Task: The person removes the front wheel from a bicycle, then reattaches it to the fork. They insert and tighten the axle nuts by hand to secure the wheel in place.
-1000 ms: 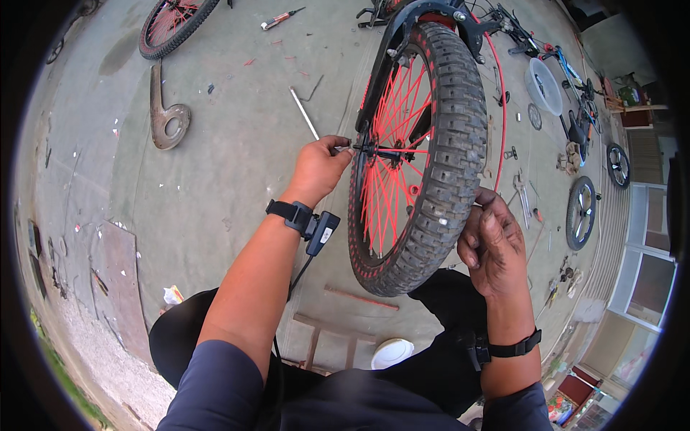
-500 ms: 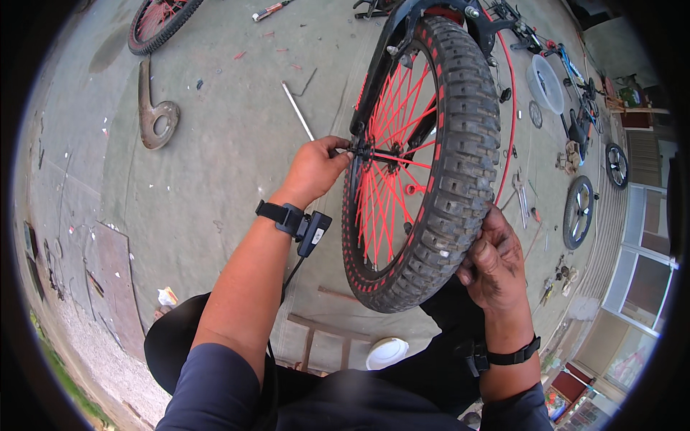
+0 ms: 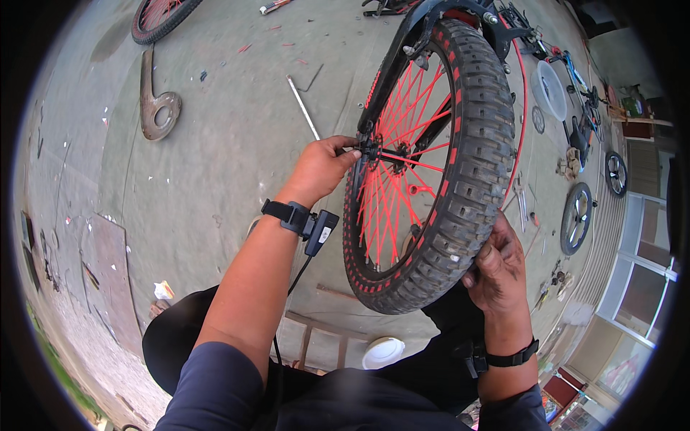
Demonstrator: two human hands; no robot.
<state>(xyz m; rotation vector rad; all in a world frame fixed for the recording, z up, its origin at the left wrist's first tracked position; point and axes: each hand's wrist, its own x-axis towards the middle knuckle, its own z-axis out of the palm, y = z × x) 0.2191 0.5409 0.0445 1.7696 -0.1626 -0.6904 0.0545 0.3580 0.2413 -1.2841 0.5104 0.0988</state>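
Observation:
A bicycle wheel with a knobby black tyre (image 3: 478,144) and red spokes (image 3: 392,208) stands between my hands, seated in a black fork (image 3: 392,75). My left hand (image 3: 321,167) is at the hub's left side, thumb and forefinger pinched on the axle end (image 3: 368,147) beside the fork tip. Any small part between those fingertips is too hidden to tell. Low on the tyre's right side, my right hand (image 3: 499,269) is closed against the tread, its fingers curled behind the rubber and smudged dark.
On the floor lie a metal rod (image 3: 302,108), a brown chain guard (image 3: 159,115) and wrenches (image 3: 522,201). Another red-spoked wheel (image 3: 159,18) is at the far left. A clear tub (image 3: 548,90) and small wheels (image 3: 577,219) sit to the right. A white lid (image 3: 384,353) is near my legs.
The wheel and fork appear slightly farther right, and the view has shifted a little. My left hand stays at the axle end, and my right hand keeps its hold on the tyre.

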